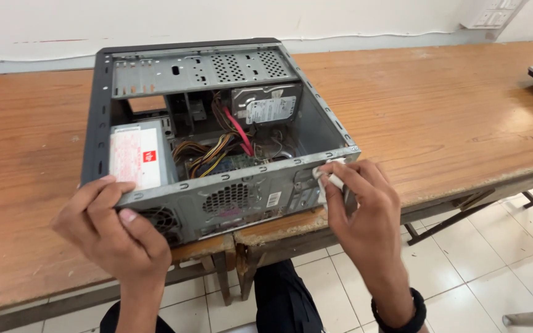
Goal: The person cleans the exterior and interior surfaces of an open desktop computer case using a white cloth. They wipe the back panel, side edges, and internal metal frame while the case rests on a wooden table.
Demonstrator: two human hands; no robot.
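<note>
Brace the computer case (pixel 217 197) with the left hand (pixel 109 231) curled over its corner while the right hand's (pixel 359 216) fingers (pixel 334 185) keep the white cloth (pixel 328 176) pinched flat against the rim.

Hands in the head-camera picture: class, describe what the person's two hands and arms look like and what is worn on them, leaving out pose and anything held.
Both forearms are bare, with no sleeves showing. The left hand wears nothing: no ring, glove or band is visible. The right hand is also ungloved, but its wrist carries a black wristband, chunky and matte, like a watch strap or bracelet. Fingernails are short and unpainted.
</note>
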